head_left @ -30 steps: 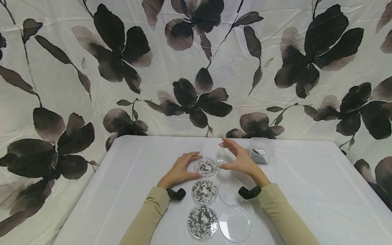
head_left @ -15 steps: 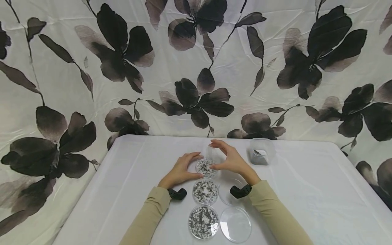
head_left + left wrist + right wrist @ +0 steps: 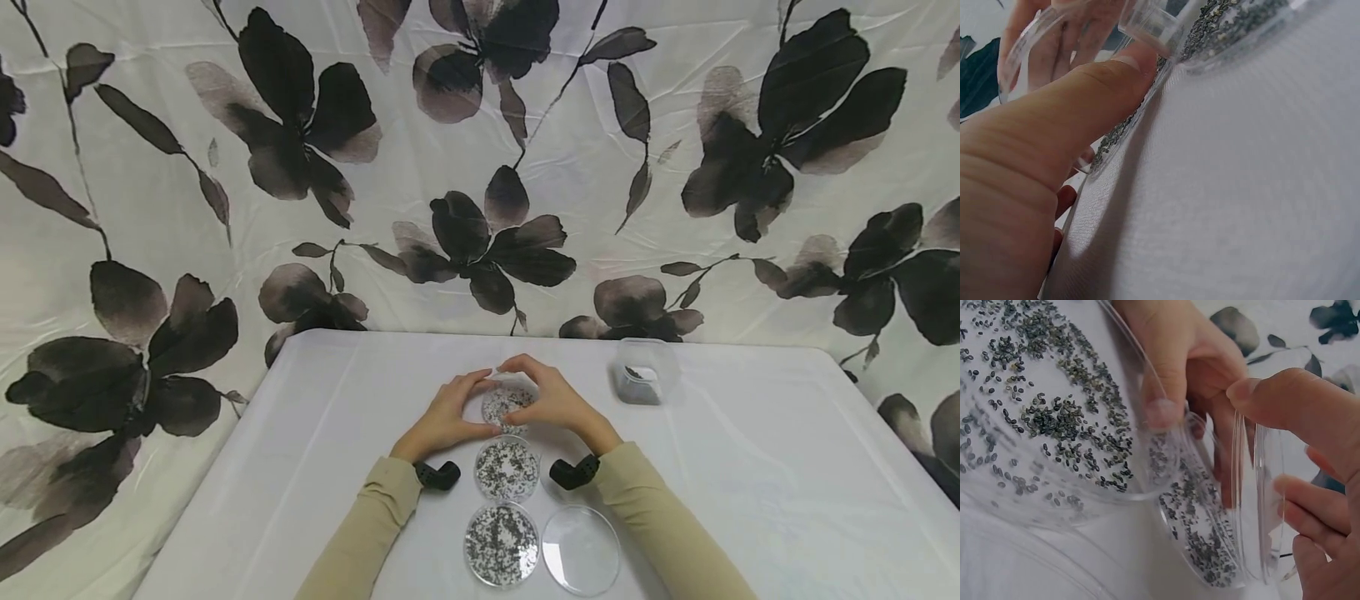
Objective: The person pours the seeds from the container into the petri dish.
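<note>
My left hand (image 3: 446,415) curves its thumb and fingers around the far petri dish (image 3: 497,408), which has small dark seeds scattered in it. In the left wrist view the thumb (image 3: 1129,65) presses at this dish's rim. Opposite it, my right hand (image 3: 561,403) pinches a clear petri dish lid (image 3: 1263,512) by its edges, tilted up close to the far dish. Toward me lie a middle dish (image 3: 507,469) and a larger near dish (image 3: 501,544), both with similar seeds. My right fingers cover part of the far dish in the head view.
A round clear lid (image 3: 581,550) lies flat to the right of the near dish. At the back right stands a small clear container (image 3: 639,385) with dark contents. All of it rests on a white-covered table (image 3: 765,467), before a floral cloth (image 3: 480,125).
My right hand has moved left with the lid, from beside the far dish to over its right part. The left hand keeps its place around the dish.
</note>
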A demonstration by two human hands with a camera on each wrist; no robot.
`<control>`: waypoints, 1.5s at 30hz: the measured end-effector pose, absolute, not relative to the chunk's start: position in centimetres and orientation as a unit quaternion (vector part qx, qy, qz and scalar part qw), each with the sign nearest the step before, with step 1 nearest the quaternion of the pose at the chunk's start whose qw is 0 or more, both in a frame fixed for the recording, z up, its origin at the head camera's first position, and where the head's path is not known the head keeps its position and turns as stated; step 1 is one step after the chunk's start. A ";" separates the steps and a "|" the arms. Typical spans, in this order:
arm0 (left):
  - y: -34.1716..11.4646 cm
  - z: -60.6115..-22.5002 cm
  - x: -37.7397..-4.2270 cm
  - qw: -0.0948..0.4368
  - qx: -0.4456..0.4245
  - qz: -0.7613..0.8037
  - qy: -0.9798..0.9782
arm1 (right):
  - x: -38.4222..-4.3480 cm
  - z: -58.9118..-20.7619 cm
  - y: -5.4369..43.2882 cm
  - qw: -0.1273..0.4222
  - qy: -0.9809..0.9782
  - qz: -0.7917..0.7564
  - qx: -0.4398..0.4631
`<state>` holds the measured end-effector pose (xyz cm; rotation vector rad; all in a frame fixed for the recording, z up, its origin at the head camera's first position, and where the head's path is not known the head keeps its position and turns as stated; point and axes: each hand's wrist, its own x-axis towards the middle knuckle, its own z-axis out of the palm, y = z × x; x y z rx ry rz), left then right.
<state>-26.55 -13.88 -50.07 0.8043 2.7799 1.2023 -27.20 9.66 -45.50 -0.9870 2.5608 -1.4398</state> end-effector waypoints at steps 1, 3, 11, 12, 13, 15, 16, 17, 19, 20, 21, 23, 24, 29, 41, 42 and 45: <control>-13.9 -50.1 -26.5 0.004 0.256 0.385 0.887 | -27.2 -45.6 9.6 0.022 0.830 -0.458 -0.317; -13.9 -50.1 -26.5 0.005 0.255 0.386 0.887 | -27.2 -45.6 9.4 0.030 0.839 -0.445 -0.312; -13.8 -50.2 -26.4 0.005 0.259 0.390 0.884 | -27.0 -45.9 9.0 0.052 0.855 -0.415 -0.307; -13.7 -50.2 -26.5 0.005 0.260 0.390 0.883 | -27.1 -46.0 9.0 0.053 0.856 -0.412 -0.307; -13.7 -50.2 -26.5 0.003 0.262 0.389 0.883 | -27.1 -46.0 9.0 0.052 0.857 -0.409 -0.309; -13.7 -50.2 -26.5 0.000 0.263 0.388 0.883 | -27.1 -46.1 8.9 0.048 0.856 -0.404 -0.319; -13.7 -50.2 -26.5 -0.002 0.264 0.385 0.884 | -27.1 -46.1 8.9 0.047 0.852 -0.406 -0.327; -13.7 -50.2 -26.5 -0.004 0.266 0.385 0.884 | -27.1 -46.1 8.8 0.044 0.849 -0.407 -0.334; -13.7 -50.2 -26.5 -0.009 0.273 0.384 0.882 | -27.1 -46.1 8.8 0.039 0.844 -0.409 -0.346; -13.7 -50.3 -26.6 -0.011 0.275 0.383 0.882 | -27.1 -46.0 8.8 0.038 0.842 -0.409 -0.350; -13.7 -50.3 -26.6 -0.013 0.277 0.383 0.881 | -27.1 -46.1 8.8 0.035 0.842 -0.406 -0.354; -13.7 -50.3 -26.6 -0.013 0.277 0.382 0.882 | -27.2 -46.1 8.7 0.033 0.843 -0.399 -0.359; -13.7 -50.4 -26.6 -0.012 0.276 0.380 0.883 | -27.2 -46.1 8.7 0.033 0.846 -0.394 -0.359; -13.8 -50.4 -26.5 -0.006 0.265 0.377 0.888 | -27.2 -46.0 8.6 0.040 0.852 -0.378 -0.360; -13.7 -50.3 -26.3 0.000 0.244 0.381 0.892 | -27.0 -46.1 8.8 0.049 0.851 -0.387 -0.352; -13.7 -50.3 -26.3 -0.001 0.242 0.382 0.892 | -27.0 -46.0 8.8 0.050 0.850 -0.388 -0.354; -13.7 -50.4 -26.3 -0.005 0.243 0.378 0.894 | -26.9 -45.8 9.0 0.049 0.846 -0.383 -0.368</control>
